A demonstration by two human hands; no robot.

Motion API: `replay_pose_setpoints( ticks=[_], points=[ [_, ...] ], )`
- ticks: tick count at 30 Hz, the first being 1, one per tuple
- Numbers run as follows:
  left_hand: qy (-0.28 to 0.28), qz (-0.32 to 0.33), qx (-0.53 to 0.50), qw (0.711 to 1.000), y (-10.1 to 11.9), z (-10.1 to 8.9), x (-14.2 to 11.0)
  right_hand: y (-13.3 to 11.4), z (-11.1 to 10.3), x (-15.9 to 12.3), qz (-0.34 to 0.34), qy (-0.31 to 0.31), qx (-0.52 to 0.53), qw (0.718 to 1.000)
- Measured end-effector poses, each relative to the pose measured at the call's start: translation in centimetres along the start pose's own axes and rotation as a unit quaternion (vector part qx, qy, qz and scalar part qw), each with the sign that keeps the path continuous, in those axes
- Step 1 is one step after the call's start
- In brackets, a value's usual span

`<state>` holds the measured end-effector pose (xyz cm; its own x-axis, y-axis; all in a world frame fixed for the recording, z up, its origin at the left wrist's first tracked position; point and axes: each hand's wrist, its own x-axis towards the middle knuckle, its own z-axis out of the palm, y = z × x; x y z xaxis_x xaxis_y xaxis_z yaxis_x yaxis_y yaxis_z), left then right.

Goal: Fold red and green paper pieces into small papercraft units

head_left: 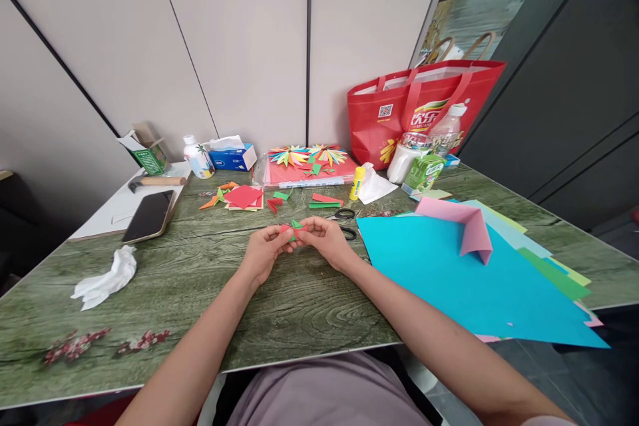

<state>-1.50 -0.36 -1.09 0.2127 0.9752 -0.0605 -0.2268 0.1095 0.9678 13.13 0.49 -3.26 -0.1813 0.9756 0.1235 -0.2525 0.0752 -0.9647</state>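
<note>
Between my two hands, above the middle of the table [319, 309], is a small folded paper piece [295, 233] in red and green. My left hand [264, 253] pinches its left side. My right hand [327, 239] pinches the other side, fingertips nearly meeting. Fingers hide part of the piece. Black-handled scissors [345, 214] lie just behind my right hand, partly covered by it. Beyond my hands lie a folded red scrap [274, 205], a green scrap [283, 194] and red and green strips [326, 200]. Stacked red paper squares [244, 197] sit farther left, beside orange and green folded pieces [218, 196].
A large blue sheet [424, 266] covers other coloured papers at right, with a folded pink paper [462, 223] on top. Behind stand a yellow glue stick [357, 184], a red bag [379, 123] and paper pinwheel shapes [288, 155]. A phone [149, 215] and crumpled tissue [107, 278] lie left.
</note>
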Motion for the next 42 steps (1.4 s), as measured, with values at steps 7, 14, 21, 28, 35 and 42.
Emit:
replay_pose_setpoints(
  ticks=[7,14,21,28,35,42],
  points=[
    [0.004,-0.002,0.018,1.0,0.12,0.19,-0.06,-0.59,0.04,-0.14,0.044,-0.01,0.013,0.999],
    [0.021,0.009,0.042,0.999,0.15,0.32,-0.16,-0.53,-0.17,-0.12,0.051,-0.043,0.016,0.998],
    [0.034,-0.048,-0.063,0.996,-0.15,0.19,0.04,-0.27,0.14,-0.09,0.031,0.019,0.035,0.999],
    [0.049,-0.038,-0.083,0.995,-0.45,0.06,0.07,0.12,0.2,-0.14,0.029,0.043,0.027,0.998],
    [0.049,-0.018,-0.043,0.998,-0.25,0.33,-0.03,-0.31,0.1,-0.08,0.039,0.025,0.028,0.999],
    [0.028,-0.023,-0.05,0.998,-0.25,0.37,0.03,-0.18,-0.01,-0.02,0.015,0.044,-0.003,0.999]
  ],
)
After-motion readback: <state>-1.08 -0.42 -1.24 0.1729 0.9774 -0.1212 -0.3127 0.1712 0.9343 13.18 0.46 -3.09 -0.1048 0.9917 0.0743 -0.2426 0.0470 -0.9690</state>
